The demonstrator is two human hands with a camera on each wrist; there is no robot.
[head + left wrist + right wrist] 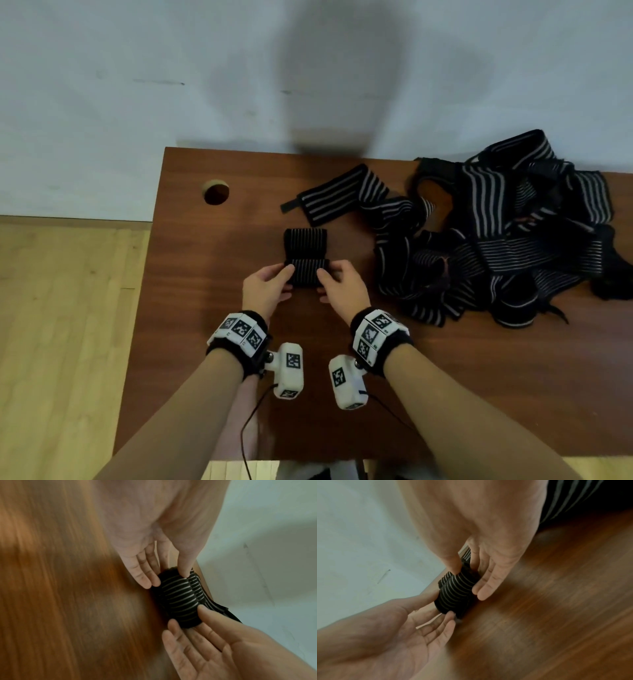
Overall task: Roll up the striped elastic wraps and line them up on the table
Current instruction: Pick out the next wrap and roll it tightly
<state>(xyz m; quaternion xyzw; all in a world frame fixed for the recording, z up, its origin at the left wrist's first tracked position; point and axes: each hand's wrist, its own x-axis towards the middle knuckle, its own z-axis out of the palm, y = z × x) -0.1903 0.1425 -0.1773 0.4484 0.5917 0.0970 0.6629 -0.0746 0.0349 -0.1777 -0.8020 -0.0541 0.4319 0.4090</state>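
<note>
A rolled black wrap with white stripes (306, 274) (178, 599) (455, 595) lies on the brown table (205, 308). My left hand (274, 281) (168, 577) (443, 604) pinches its left end between thumb and fingers. At the right end, my right hand (334, 282) (187, 616) (467, 582) pinches it the same way. A second rolled wrap (305, 241) (197, 586) (444, 580) sits just behind it, touching it.
A tangled pile of unrolled striped wraps (513, 233) covers the table's right side, with one flat end (339, 193) reaching toward the rolls. A round cable hole (216, 193) is at the back left. The table's left edge drops to a wooden floor (61, 325).
</note>
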